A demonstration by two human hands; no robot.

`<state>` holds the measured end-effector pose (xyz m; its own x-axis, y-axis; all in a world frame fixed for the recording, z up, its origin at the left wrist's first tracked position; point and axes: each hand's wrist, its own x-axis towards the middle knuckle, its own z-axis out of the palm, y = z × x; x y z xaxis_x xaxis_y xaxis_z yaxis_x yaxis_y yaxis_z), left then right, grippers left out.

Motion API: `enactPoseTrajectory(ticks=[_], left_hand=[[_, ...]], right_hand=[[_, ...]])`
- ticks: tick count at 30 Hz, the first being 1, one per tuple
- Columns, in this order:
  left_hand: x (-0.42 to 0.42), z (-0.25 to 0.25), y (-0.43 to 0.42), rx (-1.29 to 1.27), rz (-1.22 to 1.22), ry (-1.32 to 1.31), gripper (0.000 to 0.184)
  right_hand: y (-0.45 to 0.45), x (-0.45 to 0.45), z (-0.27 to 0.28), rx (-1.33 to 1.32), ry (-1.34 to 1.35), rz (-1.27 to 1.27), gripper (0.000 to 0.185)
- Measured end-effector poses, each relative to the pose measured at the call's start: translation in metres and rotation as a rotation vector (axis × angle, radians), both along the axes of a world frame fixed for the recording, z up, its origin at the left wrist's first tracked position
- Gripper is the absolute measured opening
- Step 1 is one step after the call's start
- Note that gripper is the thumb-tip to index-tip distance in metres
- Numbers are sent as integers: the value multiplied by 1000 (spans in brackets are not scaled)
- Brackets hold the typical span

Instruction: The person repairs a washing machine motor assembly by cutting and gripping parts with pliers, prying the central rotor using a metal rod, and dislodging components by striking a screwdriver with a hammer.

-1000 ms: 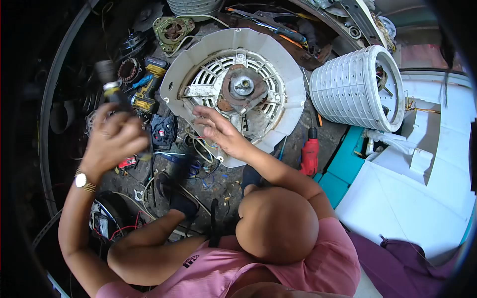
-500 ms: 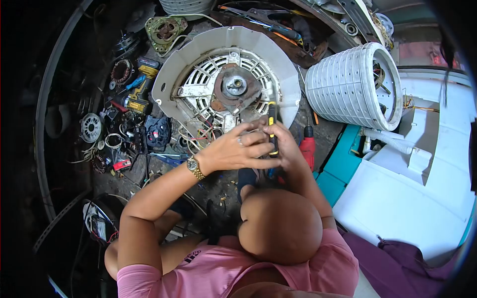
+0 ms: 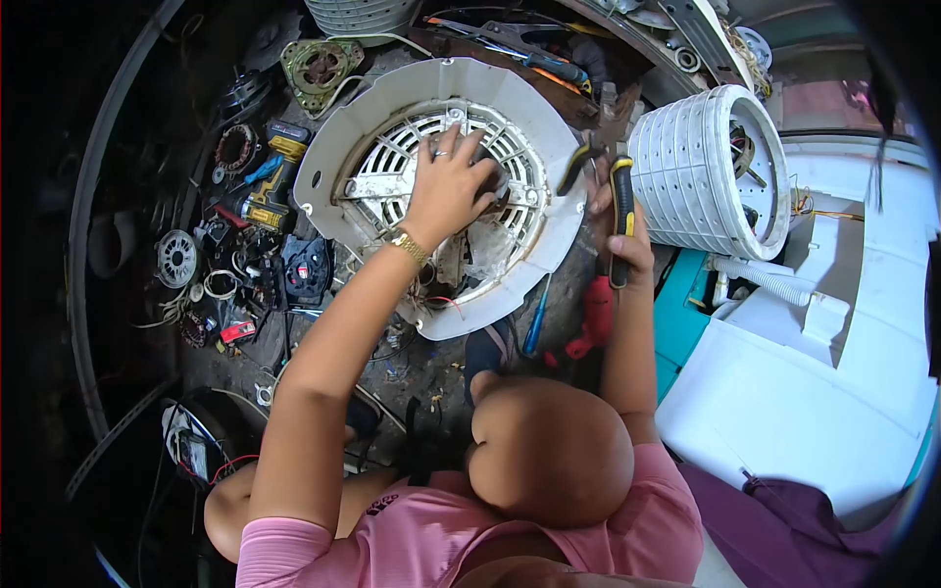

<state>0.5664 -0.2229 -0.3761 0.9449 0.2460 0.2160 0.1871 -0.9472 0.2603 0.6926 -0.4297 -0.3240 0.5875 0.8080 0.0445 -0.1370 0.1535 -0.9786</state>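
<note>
- Noted broad white housing [image 3: 338, 118] straight ahead of the body, open side up, slatted floor showing.
- Logged white perforated drum [image 3: 676, 176] on its side, just right of housing.
- Found left hand [image 3: 446, 191] palm down inside housing, fingers spread over the middle; cannot confirm contact beneath.
- Found right hand [image 3: 632, 250] beyond housing's right rim, closed on yellow-and-black tool [image 3: 623, 201], handles parted, gripped handle's long axis running roughly fore-and-aft; cannot make out tip.
- Placed dark hub [image 3: 499, 184] under left hand, hence nearer to it; leftward and slightly forward from right hand.
</note>
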Motion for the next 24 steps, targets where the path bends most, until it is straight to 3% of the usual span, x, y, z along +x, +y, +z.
enactPoseTrajectory(ticks=[3, 7, 9, 10, 11, 13, 20, 24], left_hand=[[12, -3, -4, 9, 4, 116, 31], [14, -14, -4, -51, 48, 55, 19], [13, -16, -5, -146, 38, 122, 19], [12, -19, -3, -95, 4, 61, 17], [12, -21, 0, -95, -18, 30, 17], [11, -25, 2, -108, -55, -27, 17], [7, -24, 6, -143, -109, -41, 17], [4, -26, 6, -166, -116, -53, 17]], right_hand=[[35, -3, -1, 359, 263, 115, 39], [39, -7, -3, 174, 572, 167, 25], [34, -1, 11, -182, 375, 49, 28], [28, 11, 6, -459, -9, 39, 34], [19, 28, -2, -585, -711, 75, 35], [22, 35, 26, -886, -1355, 64, 32], [57, 79, 41, -842, -1921, 509, 20], [81, 95, 36, -976, -1890, 800, 34]])
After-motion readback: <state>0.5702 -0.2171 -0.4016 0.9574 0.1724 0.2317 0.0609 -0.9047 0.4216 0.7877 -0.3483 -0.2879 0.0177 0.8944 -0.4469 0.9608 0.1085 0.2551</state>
